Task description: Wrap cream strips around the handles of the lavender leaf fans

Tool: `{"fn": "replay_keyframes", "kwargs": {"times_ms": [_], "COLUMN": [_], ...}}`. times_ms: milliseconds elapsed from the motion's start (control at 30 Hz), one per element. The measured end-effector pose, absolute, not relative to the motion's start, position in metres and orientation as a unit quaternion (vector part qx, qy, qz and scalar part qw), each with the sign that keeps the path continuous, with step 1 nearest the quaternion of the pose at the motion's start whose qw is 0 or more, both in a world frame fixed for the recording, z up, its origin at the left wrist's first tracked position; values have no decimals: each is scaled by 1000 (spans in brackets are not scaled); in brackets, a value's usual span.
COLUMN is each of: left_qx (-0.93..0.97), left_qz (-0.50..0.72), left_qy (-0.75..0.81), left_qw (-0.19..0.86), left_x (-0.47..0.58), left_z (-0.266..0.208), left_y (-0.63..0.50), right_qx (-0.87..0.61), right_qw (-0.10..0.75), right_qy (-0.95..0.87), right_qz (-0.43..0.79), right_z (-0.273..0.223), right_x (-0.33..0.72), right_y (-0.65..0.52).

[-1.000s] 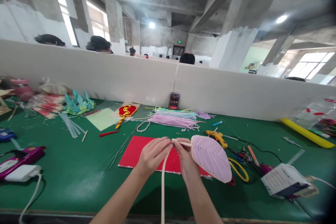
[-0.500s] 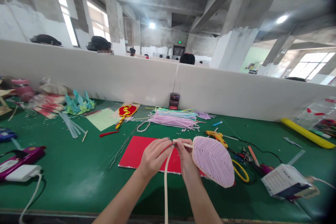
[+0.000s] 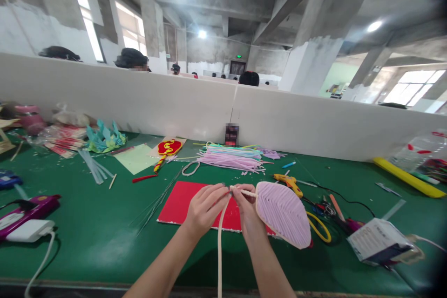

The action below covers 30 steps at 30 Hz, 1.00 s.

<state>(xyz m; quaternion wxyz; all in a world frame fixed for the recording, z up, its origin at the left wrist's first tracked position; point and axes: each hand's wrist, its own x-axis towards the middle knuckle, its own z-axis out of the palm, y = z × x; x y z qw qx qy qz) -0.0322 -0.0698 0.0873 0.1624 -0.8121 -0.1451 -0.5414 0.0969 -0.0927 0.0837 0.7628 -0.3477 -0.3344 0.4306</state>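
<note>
Stem [image 3: 248, 193] pinched above red board [image 3: 179, 202]

The left hand [image 3: 206, 207] is palm down, fingers slanting inward, tips closed on the stem's end; the right hand [image 3: 249, 212] clasps the stem between thumb and fingers. The 2 hands meet at the fingertips over the board's middle. 1 lilac leaf-shaped panel [image 3: 282, 214] extends from the stem over the board's right end; 1 cream strip [image 3: 220, 251] hangs past its near edge. Behind the board lie 1 pile of fuzzy sticks [image 3: 230, 162], too many to count, 1 glue gun [image 3: 293, 184] and 1 red-and-yellow fan [image 3: 169, 148]. Right of the board sits 1 carton [image 3: 377, 240], contents hidden; far left, 1 pink jar [image 3: 30, 121], contents unclear.
</note>
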Motion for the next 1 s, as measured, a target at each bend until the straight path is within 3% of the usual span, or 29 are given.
{"fn": "replay_keyframes", "kwargs": {"times_ms": [600, 900, 1000], "left_qx": [-815, -816, -809], "left_qz": [-536, -544, -551], "left_qy": [-154, -174, -202], "left_qw": [160, 90, 21], "left_x": [-34, -35, -34], "left_z": [89, 96, 98], "left_y": [-70, -72, -72], "right_qx": [-391, -398, -386], "right_qw": [757, 772, 774], "right_qy": [-364, -403, -415], "right_qz": [376, 288, 283], "right_z": [86, 81, 78], "right_x": [97, 98, 99], "right_y": [-96, -92, -87]}}
